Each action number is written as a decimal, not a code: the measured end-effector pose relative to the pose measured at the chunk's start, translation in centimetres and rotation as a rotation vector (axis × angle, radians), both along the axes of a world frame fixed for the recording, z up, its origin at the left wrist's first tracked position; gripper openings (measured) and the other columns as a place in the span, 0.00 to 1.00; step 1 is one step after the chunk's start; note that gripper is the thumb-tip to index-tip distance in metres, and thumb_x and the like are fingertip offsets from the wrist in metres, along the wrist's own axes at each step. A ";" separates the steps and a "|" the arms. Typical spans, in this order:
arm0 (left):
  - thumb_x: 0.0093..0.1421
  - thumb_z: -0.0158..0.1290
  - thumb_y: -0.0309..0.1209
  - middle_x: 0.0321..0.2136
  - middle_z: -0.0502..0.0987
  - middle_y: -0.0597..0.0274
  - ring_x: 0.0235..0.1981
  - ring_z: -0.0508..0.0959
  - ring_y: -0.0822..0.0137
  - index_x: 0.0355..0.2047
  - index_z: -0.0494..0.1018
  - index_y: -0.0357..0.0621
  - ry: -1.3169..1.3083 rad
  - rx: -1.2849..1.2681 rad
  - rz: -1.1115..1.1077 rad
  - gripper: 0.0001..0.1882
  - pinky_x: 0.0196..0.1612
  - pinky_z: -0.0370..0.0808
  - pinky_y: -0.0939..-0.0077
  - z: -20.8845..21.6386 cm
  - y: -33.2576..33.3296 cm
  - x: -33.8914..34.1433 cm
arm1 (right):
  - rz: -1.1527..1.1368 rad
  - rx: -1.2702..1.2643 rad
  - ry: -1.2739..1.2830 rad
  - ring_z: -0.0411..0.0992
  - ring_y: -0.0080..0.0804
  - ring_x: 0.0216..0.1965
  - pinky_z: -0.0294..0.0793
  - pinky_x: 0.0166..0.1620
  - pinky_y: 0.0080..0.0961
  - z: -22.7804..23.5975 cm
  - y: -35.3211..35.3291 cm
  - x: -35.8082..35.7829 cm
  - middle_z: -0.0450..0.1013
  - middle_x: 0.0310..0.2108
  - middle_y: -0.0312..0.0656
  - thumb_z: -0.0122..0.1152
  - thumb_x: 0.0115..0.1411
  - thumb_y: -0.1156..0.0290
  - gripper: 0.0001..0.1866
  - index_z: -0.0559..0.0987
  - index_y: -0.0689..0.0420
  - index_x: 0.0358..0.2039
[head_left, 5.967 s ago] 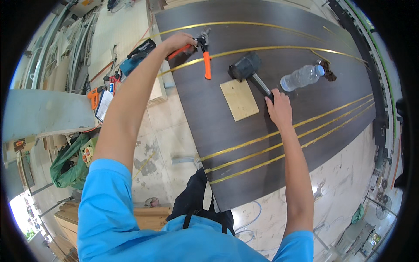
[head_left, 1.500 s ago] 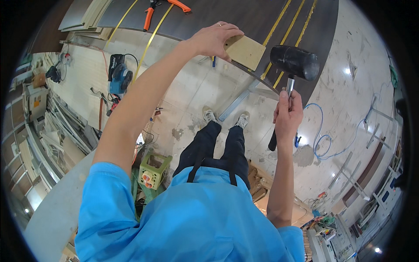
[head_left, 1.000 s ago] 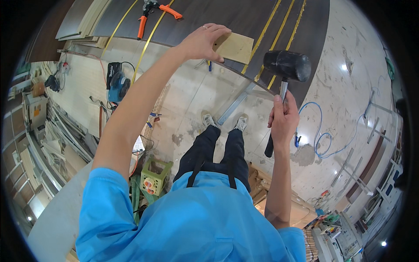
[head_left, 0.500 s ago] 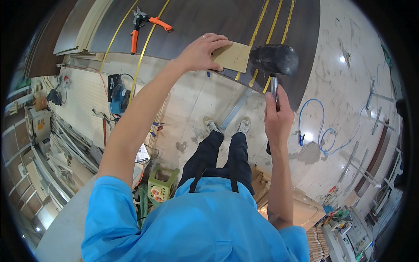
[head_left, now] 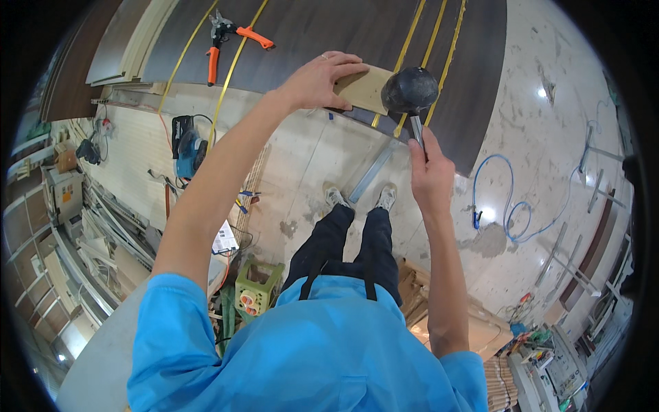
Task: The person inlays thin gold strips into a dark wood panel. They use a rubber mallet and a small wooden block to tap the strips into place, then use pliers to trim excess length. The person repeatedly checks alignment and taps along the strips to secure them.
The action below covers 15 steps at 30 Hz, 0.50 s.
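Note:
My left hand [head_left: 320, 81] grips a pale, flat wooden block [head_left: 362, 88] by its left end, fingers on top and thumb at the near side. The block lies at the near edge of a dark brown panel [head_left: 336, 31] with yellow strips [head_left: 449, 62] running across it. My right hand [head_left: 432, 180] is wrapped round the metal handle of a black rubber mallet [head_left: 410, 89]. The mallet's head is at the block's right end and covers part of it; I cannot tell whether they touch.
Orange-handled snips [head_left: 214, 63] lie on the panel's left part. Below stand a blue power tool [head_left: 189, 154] and a green stool [head_left: 257, 285]. A blue hose [head_left: 509, 185] curls on the floor at right. Cardboard [head_left: 473, 319] is by my right forearm.
The mallet's head has swung left to the block's right end, with my right hand turning along with it. My left hand and the block have hardly moved.

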<state>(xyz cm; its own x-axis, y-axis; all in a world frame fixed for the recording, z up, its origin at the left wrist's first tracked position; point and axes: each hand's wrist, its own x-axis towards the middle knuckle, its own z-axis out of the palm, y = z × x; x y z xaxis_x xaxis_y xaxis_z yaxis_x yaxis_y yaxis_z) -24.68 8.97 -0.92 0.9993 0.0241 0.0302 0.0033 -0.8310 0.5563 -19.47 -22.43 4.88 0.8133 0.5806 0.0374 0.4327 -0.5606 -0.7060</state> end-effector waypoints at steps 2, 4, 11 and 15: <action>0.48 0.75 0.40 0.69 0.72 0.66 0.72 0.68 0.56 0.70 0.74 0.57 0.016 -0.010 0.007 0.46 0.76 0.67 0.59 0.2 -0.1 -0.1 | -0.061 0.062 0.019 0.73 0.45 0.21 0.73 0.29 0.36 0.1 0.1 -0.1 0.76 0.24 0.52 0.63 0.74 0.65 0.18 0.81 0.58 0.60; 0.47 0.75 0.39 0.69 0.72 0.67 0.72 0.68 0.56 0.70 0.73 0.56 0.008 -0.002 0.009 0.47 0.76 0.67 0.60 0.3 0.0 -0.1 | -0.069 0.091 0.035 0.74 0.48 0.22 0.73 0.30 0.37 0.1 0.2 -0.3 0.76 0.24 0.53 0.63 0.74 0.64 0.18 0.82 0.57 0.60; 0.46 0.76 0.36 0.70 0.72 0.65 0.72 0.67 0.56 0.70 0.73 0.56 0.019 -0.033 -0.023 0.48 0.77 0.66 0.60 0.6 -0.1 -0.4 | -0.026 0.013 0.036 0.77 0.50 0.24 0.75 0.32 0.39 0.1 0.0 -0.9 0.79 0.28 0.53 0.63 0.74 0.65 0.19 0.81 0.56 0.62; 0.45 0.77 0.32 0.71 0.71 0.64 0.73 0.66 0.56 0.71 0.72 0.57 0.018 -0.046 -0.035 0.50 0.77 0.66 0.59 0.6 -0.3 -1.0 | -0.006 0.049 -0.020 0.78 0.52 0.26 0.77 0.34 0.39 0.1 -0.3 -1.7 0.80 0.30 0.54 0.63 0.74 0.66 0.19 0.81 0.56 0.62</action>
<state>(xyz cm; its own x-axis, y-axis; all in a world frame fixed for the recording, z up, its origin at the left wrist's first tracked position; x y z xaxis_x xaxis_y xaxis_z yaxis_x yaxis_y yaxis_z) -25.73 8.68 -0.34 0.9999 -0.0102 0.0122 -0.0154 -0.8045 0.5938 -21.20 -22.71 4.99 0.8155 0.5730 0.0820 0.4438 -0.5281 -0.7239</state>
